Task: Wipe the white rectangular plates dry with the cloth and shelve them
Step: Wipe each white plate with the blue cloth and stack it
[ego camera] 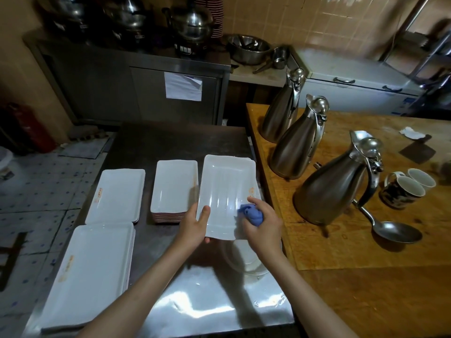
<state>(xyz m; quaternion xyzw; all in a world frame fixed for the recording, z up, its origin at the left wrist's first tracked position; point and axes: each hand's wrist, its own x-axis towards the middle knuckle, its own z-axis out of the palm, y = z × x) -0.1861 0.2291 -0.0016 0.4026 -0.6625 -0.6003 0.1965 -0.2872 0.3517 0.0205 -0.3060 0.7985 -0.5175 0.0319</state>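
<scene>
Wiping is underway: my left hand (195, 224) is gripping the white rectangular plate (225, 193) above the steel tabletop (207, 311), my right hand (262, 226) is clutching the bunched blue cloth (251, 214) against it. Three plate stacks (174, 187) are waiting unshelved.

Commercial kitchen, back-of-house of a restaurant or canteen. Stainless steel bench (170, 147) carries several stacks of identical white rectangular plates (174, 186). Steel cabinet (136, 89) against the wall holds big lidded steel pots (192, 23) and a tall stack of bowls (216, 13). Large steel mixing bowl (249, 46) beside it. Three steel insulated jugs (334, 184), two mugs (405, 189) and a ladle (390, 228) on a worn wooden bench (366, 240). White chest freezer (353, 79) behind. Tiled walls, patterned tiled floor (36, 191).
</scene>
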